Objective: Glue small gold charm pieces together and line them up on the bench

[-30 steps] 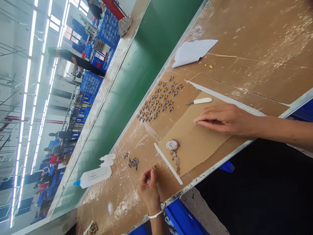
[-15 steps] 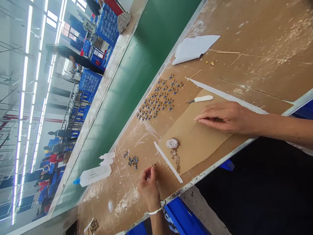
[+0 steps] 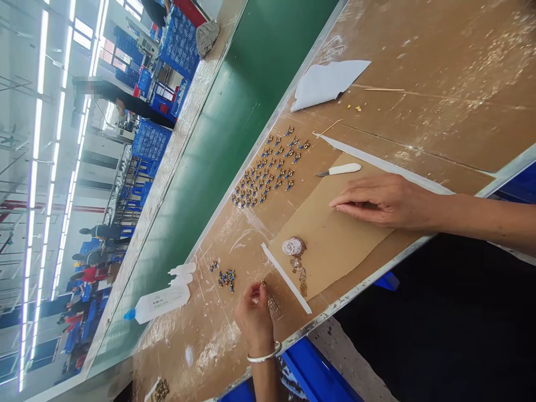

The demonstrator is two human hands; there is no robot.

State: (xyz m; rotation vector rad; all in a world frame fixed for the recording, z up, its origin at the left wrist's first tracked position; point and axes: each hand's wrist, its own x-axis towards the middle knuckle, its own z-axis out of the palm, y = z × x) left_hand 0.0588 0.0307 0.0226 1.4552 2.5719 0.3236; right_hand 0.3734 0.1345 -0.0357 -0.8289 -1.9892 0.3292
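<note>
My left hand (image 3: 254,318) is closed in a pinch low over the table, with a tiny gold-brown piece (image 3: 263,283) at its fingertips. Close by, to its upper left, lies a small heap of blue-and-gold figure-like pieces (image 3: 226,278). My right hand (image 3: 381,202) hovers or rests over a brown cardboard sheet (image 3: 330,240), its fingers drawn together; anything between them is hidden. Beyond its fingertips is a white-handled knife (image 3: 344,169). A small whitish pot (image 3: 293,246) stands on the cardboard beside a smear of glittery grains (image 3: 301,275).
Several blue-and-gold pieces (image 3: 264,176) are spread in rows near the far edge. A large white bottle with a blue tip (image 3: 161,303) lies beside two smaller bottles (image 3: 182,269). Torn white paper (image 3: 326,84) is farther off. A pile of brown bits (image 3: 161,389) sits lower left. People work in the background.
The whole view has shifted slightly, so things sit a little further left. Both hands keep nearly the same places; the left one has turned slightly, its small piece now showing less.
</note>
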